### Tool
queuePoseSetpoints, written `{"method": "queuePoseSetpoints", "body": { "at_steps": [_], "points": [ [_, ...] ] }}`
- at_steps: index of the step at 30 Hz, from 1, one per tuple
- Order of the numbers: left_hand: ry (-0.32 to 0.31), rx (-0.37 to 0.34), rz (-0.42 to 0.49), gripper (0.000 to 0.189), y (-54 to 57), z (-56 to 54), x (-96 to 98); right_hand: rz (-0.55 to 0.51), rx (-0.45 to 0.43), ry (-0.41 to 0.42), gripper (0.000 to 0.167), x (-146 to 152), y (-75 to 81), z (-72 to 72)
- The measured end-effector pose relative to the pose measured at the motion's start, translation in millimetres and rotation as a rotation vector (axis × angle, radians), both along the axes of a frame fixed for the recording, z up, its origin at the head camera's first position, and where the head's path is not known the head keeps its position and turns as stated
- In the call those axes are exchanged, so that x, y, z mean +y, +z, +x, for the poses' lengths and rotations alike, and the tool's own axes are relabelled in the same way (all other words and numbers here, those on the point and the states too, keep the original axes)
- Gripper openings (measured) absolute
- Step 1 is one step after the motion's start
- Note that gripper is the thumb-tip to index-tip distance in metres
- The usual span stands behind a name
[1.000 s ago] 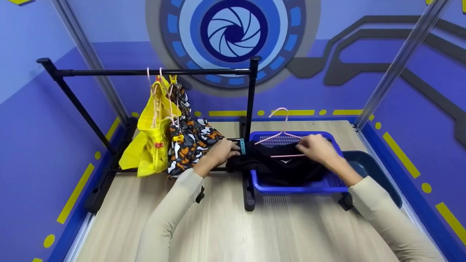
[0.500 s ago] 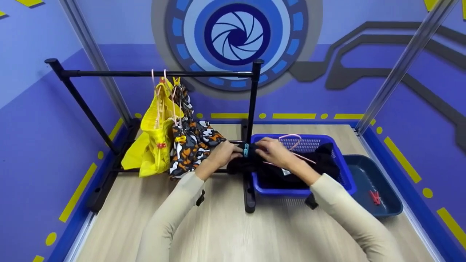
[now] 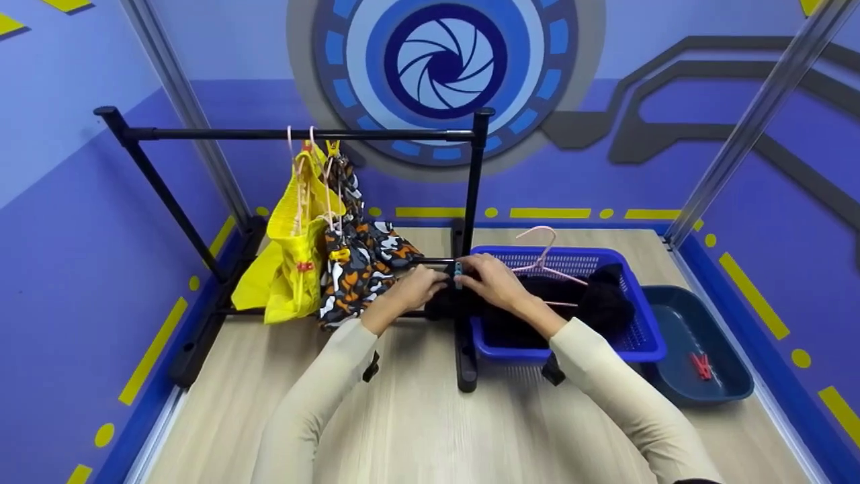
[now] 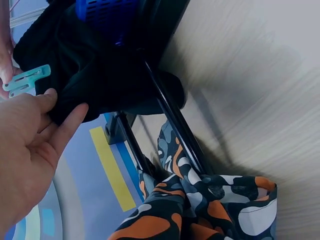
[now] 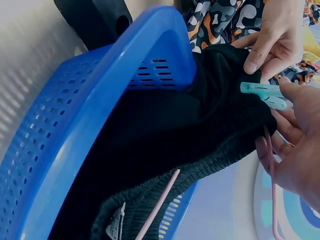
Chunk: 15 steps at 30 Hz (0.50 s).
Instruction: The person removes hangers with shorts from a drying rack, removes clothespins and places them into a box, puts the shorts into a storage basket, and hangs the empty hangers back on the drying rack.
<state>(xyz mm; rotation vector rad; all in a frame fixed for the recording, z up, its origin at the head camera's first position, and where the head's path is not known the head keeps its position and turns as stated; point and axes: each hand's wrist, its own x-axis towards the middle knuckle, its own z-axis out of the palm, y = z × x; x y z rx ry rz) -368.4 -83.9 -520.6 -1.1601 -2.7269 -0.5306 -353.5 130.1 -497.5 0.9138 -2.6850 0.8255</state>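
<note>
My left hand pinches the edge of a black garment with an elastic waistband, thumb on one side and fingers on the other. My right hand holds a teal clothespin between thumb and fingers at the waistband's left end; its tip overlaps the cloth in the left wrist view. A pink hanger runs along the waistband, and its end passes by my right fingers. Most of the garment lies in a blue basket, its left part hanging over the rim. A white label shows inside the waistband.
A black clothes rack stands left of the basket, its right post beside my hands. On it hang a yellow garment and a camouflage-patterned garment. To the right, a dark teal tray holds a red clothespin.
My right hand has moved left from the right part of the hanger to the teal clothespin and grips it. The hanger's hook dipped, then rose again. My left hand stays at the garment's edge.
</note>
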Motion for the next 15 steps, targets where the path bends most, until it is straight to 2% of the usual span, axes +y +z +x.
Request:
{"method": "queuePoseSetpoints", "body": {
  "at_steps": [7,15],
  "points": [
    [0.044,0.031,0.046,0.019,-3.9,-0.1,-2.4,-0.034,-0.038,-0.027,0.028,-5.8,-0.1,-3.1],
    [0.073,0.014,0.022,0.021,-2.8,0.0,-2.4,-0.090,0.025,-0.054,0.020,-8.6,-7.5,-1.7]
  ]
}}
